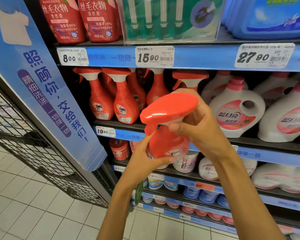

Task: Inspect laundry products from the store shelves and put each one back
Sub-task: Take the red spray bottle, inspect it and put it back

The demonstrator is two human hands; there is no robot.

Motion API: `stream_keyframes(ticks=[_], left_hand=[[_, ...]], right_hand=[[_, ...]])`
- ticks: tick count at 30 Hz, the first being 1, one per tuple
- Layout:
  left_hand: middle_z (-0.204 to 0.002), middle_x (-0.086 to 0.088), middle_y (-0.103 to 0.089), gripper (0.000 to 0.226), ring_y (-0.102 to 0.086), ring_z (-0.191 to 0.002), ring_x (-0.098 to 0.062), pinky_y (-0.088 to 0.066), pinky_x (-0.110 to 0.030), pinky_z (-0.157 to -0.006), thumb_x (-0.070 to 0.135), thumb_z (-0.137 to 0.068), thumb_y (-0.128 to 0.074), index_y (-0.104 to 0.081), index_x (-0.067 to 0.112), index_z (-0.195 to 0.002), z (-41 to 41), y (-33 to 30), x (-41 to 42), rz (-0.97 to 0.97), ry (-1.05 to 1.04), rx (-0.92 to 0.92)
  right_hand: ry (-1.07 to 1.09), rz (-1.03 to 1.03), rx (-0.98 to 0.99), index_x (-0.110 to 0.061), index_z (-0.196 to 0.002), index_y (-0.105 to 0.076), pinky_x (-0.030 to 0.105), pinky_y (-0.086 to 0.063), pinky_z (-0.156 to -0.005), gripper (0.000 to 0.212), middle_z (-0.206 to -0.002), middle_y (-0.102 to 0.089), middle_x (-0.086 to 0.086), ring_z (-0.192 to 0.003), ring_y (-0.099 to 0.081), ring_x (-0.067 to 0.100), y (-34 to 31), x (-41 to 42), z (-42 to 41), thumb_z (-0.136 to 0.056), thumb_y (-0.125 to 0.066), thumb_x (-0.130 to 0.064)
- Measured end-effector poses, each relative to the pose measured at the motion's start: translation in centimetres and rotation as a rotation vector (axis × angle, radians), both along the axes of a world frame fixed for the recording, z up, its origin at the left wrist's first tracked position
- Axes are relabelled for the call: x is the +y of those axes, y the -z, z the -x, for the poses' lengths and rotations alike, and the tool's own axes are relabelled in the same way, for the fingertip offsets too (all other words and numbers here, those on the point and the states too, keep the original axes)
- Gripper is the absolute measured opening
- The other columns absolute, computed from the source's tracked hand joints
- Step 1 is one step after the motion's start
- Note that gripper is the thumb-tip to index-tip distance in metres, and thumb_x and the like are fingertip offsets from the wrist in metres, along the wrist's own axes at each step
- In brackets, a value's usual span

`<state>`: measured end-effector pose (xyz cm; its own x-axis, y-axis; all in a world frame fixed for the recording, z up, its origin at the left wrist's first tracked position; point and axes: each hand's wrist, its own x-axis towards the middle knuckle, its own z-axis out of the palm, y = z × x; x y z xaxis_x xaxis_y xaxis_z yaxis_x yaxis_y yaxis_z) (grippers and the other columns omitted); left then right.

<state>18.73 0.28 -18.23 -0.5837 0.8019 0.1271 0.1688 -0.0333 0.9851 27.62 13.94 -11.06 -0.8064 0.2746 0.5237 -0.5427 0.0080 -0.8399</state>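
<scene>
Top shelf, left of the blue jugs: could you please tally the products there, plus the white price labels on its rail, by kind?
Red pouches: 2
Clear display box: 1
White price labels: 3
Total: 6

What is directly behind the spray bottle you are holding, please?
Behind the held bottle stand more red spray bottles; one is largely hidden by its cap. Lower down, white tubs peek out, partly covered.
</scene>
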Motion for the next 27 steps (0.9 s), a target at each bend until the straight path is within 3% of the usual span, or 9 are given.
stream_keyframes(ticks=[5, 7, 10, 12, 14, 17, 22, 25, 27], left_hand=[[-0.099, 0.018, -0.071, 0.056, -0.067, -0.092, 0.0, -0.051, -0.013, -0.075, 0.001, -0.065, -0.085, -0.062, 0.021, -0.112, 0.6, -0.6, 0.4, -0.011, -0.073, 0.099], [-0.099, 0.019, -0.071, 0.056, -0.067, -0.092, 0.001, -0.05, -0.011, -0.074, -0.001, -0.065, -0.084, -0.062, 0.026, -0.109, 0.6, -0.9, 0.2, -0.02, -0.072, 0.101], [-0.11, 0.008, -0.07, 0.064, -0.066, -0.104, -0.012, -0.054, -0.023, -0.083, 0.002, -0.063, -0.086, -0.063, 0.035, -0.112, 0.3, -1.4, -0.1, -0.072, 0.002, 0.063], [-0.113, 0.007, -0.069, 0.066, -0.066, -0.104, -0.013, -0.053, -0.021, -0.082, 0.009, -0.061, -0.086, -0.063, 0.04, -0.115, -0.1, -1.6, -0.5, -0.1, 0.066, -0.003], [-0.111, 0.005, -0.071, 0.062, -0.068, -0.102, -0.015, -0.053, -0.021, -0.079, 0.016, -0.059, -0.084, -0.065, 0.039, -0.113, -0.5, -1.5, -0.8, -0.125, 0.094, -0.108], [-0.106, -0.004, -0.073, 0.057, -0.069, -0.099, -0.021, -0.055, -0.027, -0.078, 0.036, -0.058, -0.088, -0.068, 0.028, -0.11, -1.1, -1.0, -0.5, -0.153, 0.128, -0.215], [-0.113, -0.007, -0.071, 0.075, -0.066, -0.107, -0.024, -0.054, -0.036, -0.089, 0.061, -0.06, -0.078, -0.061, 0.019, -0.119, -2.2, -0.9, 0.1, -0.065, -0.028, -0.387], [-0.117, -0.004, -0.07, 0.064, -0.064, -0.112, -0.021, -0.051, -0.038, -0.097, 0.06, -0.075, -0.059, -0.059, 0.018, -0.124, -2.2, -1.2, 0.4, -0.06, -0.066, -0.402], [-0.119, -0.003, -0.069, 0.056, -0.063, -0.114, -0.019, -0.049, -0.041, -0.099, 0.06, -0.075, -0.054, -0.064, 0.024, -0.117, -2.2, -1.3, 0.6, -0.094, -0.063, -0.49]], right_hand=[[-0.127, -0.209, -0.084, -0.017, -0.11, -0.064, 0.014, -0.05, -0.08, 0.06, -0.104, -0.071, -0.015, -0.097, -0.066, 0.001, -1.0, 0.6, -1.8, -0.058, -0.08, 0.009], [-0.14, -0.24, -0.086, -0.013, -0.105, -0.068, 0.014, -0.05, -0.08, 0.053, -0.105, -0.071, -0.016, -0.098, -0.066, 0.001, -1.1, 0.7, -1.9, -0.06, -0.076, 0.013], [-0.094, -0.103, -0.063, -0.024, -0.101, -0.073, 0.016, -0.052, -0.077, 0.049, -0.097, -0.073, -0.014, -0.092, -0.068, 0.003, -1.0, 0.6, -1.9, -0.057, -0.082, -0.005], [-0.09, -0.027, -0.064, -0.03, -0.1, -0.073, 0.018, -0.053, -0.074, 0.041, -0.091, -0.074, -0.011, -0.088, -0.069, 0.005, -1.0, 0.7, -1.8, -0.06, -0.085, -0.028], [-0.071, -0.057, -0.125, -0.026, -0.099, -0.072, 0.021, -0.053, -0.076, 0.034, -0.093, -0.074, -0.007, -0.09, -0.069, 0.009, -1.3, 0.7, -1.4, -0.072, -0.076, -0.045], [-0.037, -0.127, -0.248, -0.018, -0.088, -0.07, 0.027, -0.053, -0.077, 0.041, -0.092, -0.073, 0.006, -0.087, -0.067, 0.019, -1.0, 0.8, -0.3, -0.077, -0.065, -0.057], [0.158, 0.071, -0.23, -0.015, -0.067, -0.07, 0.027, -0.054, -0.063, 0.034, -0.069, -0.07, 0.011, -0.064, -0.067, 0.02, -0.1, 0.2, 0.8, -0.09, -0.054, -0.035], [0.269, 0.079, -0.209, -0.009, -0.073, -0.066, 0.024, -0.052, -0.066, 0.033, -0.071, -0.071, 0.01, -0.066, -0.067, 0.016, -0.3, -0.2, 1.2, -0.088, -0.055, -0.036], [0.203, 0.164, -0.183, -0.013, -0.084, -0.065, 0.024, -0.052, -0.067, 0.027, -0.073, -0.071, 0.005, -0.07, -0.067, 0.015, -0.6, -0.2, 1.2, -0.088, -0.053, -0.037]])
